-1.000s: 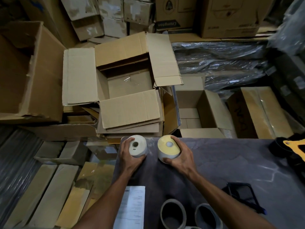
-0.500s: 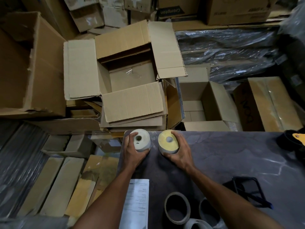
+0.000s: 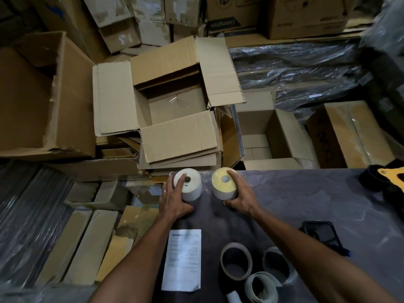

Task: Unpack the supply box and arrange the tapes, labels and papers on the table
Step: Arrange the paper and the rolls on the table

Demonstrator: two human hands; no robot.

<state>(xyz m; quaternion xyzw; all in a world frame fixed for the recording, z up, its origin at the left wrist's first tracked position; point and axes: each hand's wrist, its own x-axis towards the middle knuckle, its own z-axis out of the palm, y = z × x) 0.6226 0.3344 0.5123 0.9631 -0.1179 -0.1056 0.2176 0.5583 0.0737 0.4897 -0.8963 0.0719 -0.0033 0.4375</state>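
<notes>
Two label rolls stand upright at the far left edge of the dark table. My left hand rests on the white label roll, fingers over its top and side. My right hand wraps around the yellow-topped label roll. Nearer to me lie a printed paper sheet and three tape rolls: a brown one, a clear one and a pale one. The open supply box sits beyond the table, and its inside looks empty.
Cardboard boxes are stacked all around: a large one at the left, an open one right of the supply box. Plastic-wrapped bundles lie behind. A black phone-like object and a black-and-yellow tool sit on the table's right.
Both hands have kept hold of the rolls in the same spot at the table's far edge. My head has tilted, so more of the paper and tape rolls show.
</notes>
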